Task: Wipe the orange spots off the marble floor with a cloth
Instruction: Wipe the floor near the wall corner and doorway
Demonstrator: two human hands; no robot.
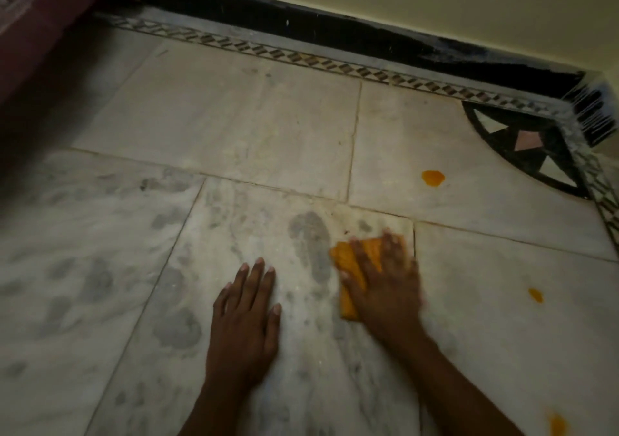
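Note:
An orange cloth (348, 268) lies flat on the grey-veined marble floor (234, 127). My right hand (385, 281) presses on it with spread, straight fingers and looks blurred by motion. My left hand (246, 315) rests palm down on the floor to the left of the cloth, fingers straight. One orange spot (433, 178) sits farther away to the right. A second orange spot (536, 295) lies right of my right hand. A third orange spot (557, 425) is at the bottom right edge.
A black skirting (335, 30) runs along the yellow wall at the back. A patterned inlay border (301, 57) and a black corner inlay (529, 147) mark the floor's edge. Dark red fabric (40, 27) hangs at the far left.

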